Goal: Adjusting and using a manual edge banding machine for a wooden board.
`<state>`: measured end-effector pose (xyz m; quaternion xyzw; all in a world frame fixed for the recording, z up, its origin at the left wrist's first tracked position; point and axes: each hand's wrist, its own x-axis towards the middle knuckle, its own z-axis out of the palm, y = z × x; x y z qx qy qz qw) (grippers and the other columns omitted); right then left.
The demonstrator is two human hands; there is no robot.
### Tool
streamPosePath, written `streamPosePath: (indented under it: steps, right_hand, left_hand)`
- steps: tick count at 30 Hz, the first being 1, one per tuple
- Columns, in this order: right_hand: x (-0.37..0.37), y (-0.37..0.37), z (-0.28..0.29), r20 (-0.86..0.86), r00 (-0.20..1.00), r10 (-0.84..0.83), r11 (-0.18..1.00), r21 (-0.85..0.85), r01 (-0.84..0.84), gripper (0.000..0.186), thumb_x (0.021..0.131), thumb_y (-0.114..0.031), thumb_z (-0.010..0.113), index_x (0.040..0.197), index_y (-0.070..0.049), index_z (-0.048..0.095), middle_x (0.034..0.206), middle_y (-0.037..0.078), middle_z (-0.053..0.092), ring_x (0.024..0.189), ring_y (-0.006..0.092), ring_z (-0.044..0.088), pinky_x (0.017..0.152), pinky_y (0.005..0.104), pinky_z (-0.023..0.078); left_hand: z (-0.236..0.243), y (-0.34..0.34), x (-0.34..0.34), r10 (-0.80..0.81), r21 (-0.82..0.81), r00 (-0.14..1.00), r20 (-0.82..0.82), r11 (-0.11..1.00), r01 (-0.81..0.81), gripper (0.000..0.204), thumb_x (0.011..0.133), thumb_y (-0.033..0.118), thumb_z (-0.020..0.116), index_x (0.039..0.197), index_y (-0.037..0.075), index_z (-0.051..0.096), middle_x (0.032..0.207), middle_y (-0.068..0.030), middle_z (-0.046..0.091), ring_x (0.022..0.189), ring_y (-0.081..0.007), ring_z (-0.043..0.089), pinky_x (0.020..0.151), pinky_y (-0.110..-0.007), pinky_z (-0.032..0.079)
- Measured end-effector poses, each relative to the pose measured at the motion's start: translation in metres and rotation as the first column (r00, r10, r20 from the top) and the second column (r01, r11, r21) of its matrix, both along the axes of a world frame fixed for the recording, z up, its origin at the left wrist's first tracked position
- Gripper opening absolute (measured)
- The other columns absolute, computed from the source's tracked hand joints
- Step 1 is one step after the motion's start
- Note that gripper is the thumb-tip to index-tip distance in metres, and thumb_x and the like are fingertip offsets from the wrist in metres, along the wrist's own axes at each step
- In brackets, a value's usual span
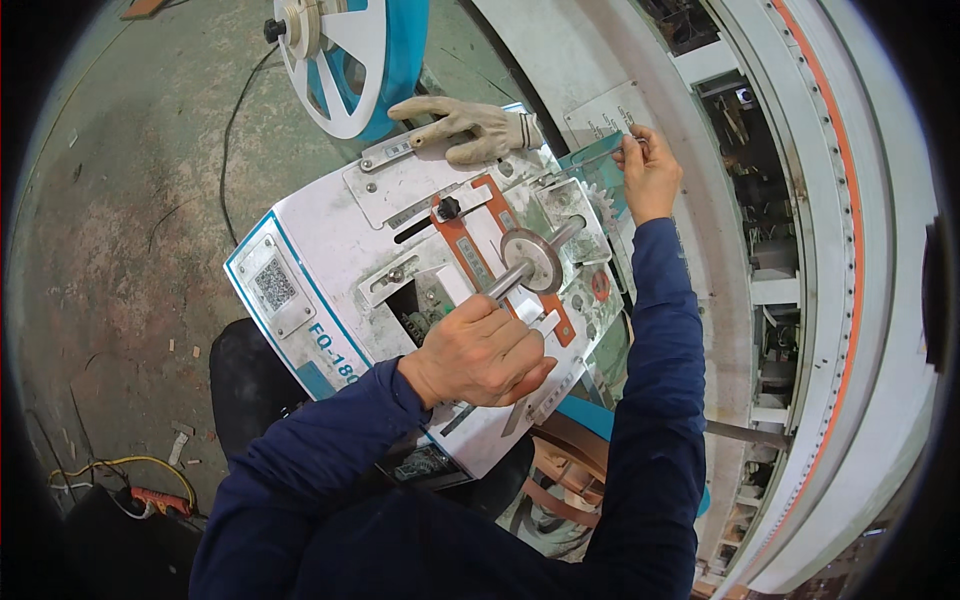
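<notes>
My left hand is wrapped around the end of a steel shaft, which runs through a round disc on the white bench machine. My right hand pinches a thin metal rod beyond the machine's far right corner, beside a gear and a teal plate. An orange slide bar with a black knob crosses the machine top. A fabric work glove lies along the top edge, with no hand visible in it.
A white-and-teal reel stands above the machine. A large curved machine frame with an orange strip runs down the right side. The concrete floor shows at left, with loose cables, scraps and an orange power strip.
</notes>
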<state>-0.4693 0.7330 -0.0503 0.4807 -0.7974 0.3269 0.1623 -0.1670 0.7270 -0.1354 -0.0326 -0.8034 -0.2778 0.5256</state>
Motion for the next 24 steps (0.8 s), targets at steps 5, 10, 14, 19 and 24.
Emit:
streamPosePath:
  steps: [5, 10, 14, 19, 24]
  right_hand:
    - [-0.002, -0.002, -0.010, -0.001, 1.000, 0.022, 0.999, 0.029, -0.022, 0.017, 0.091, -0.009, 0.061, 0.103, 0.002, 0.065, 0.076, 0.008, 0.068, 0.068, 0.0126, 0.068, 0.061, 0.0249, 0.055]
    - [0.002, -0.006, -0.016, -0.007, 1.000, 0.014, 0.999, 0.048, -0.014, 0.017, 0.090, -0.008, 0.061, 0.104, 0.001, 0.064, 0.075, 0.008, 0.068, 0.067, 0.0129, 0.069, 0.061, 0.0255, 0.055]
    - [0.001, -0.006, -0.017, -0.024, 1.000, 0.001, 0.999, 0.054, 0.001, 0.016, 0.090, -0.008, 0.061, 0.103, 0.001, 0.064, 0.075, 0.008, 0.068, 0.067, 0.0128, 0.069, 0.061, 0.0256, 0.055]
    - [0.005, -0.006, -0.020, -0.039, 0.999, 0.022, 0.999, 0.050, -0.020, 0.016, 0.090, -0.009, 0.061, 0.103, 0.001, 0.064, 0.074, 0.007, 0.068, 0.066, 0.0139, 0.069, 0.062, 0.0272, 0.054]
    - [-0.002, -0.005, -0.001, -0.024, 0.996, 0.087, 0.957, 0.281, -0.077, 0.036, 0.092, -0.006, 0.057, 0.127, -0.001, 0.053, 0.089, 0.011, 0.069, 0.081, 0.0156, 0.069, 0.071, 0.0271, 0.052]
  left_hand:
    - [-0.001, 0.000, -0.001, -0.001, 0.005, 1.000, 0.003, 1.000, 0.001, 0.013, 0.076, 0.019, 0.068, 0.076, 0.009, 0.058, 0.060, 0.0007, 0.045, 0.052, -0.0145, 0.046, 0.058, -0.028, 0.035]
    - [0.000, 0.000, -0.002, 0.001, 0.010, 1.000, -0.015, 1.000, -0.001, 0.014, 0.076, 0.018, 0.069, 0.077, 0.009, 0.058, 0.060, 0.0013, 0.045, 0.052, -0.0143, 0.046, 0.058, -0.028, 0.035]
    - [0.000, 0.001, -0.001, 0.000, 0.011, 1.000, -0.016, 1.000, 0.001, 0.014, 0.076, 0.018, 0.069, 0.077, 0.009, 0.058, 0.059, 0.0015, 0.045, 0.052, -0.0143, 0.046, 0.058, -0.028, 0.034]
    - [-0.001, 0.001, -0.002, -0.007, 0.016, 1.000, -0.016, 1.000, 0.007, 0.014, 0.076, 0.017, 0.069, 0.078, 0.010, 0.058, 0.060, 0.0016, 0.045, 0.052, -0.0143, 0.046, 0.058, -0.028, 0.034]
    - [-0.001, 0.002, -0.004, 0.021, 0.013, 0.999, -0.028, 1.000, -0.021, 0.023, 0.076, 0.021, 0.069, 0.066, 0.011, 0.051, 0.059, 0.0009, 0.045, 0.053, -0.0148, 0.045, 0.056, -0.028, 0.033]
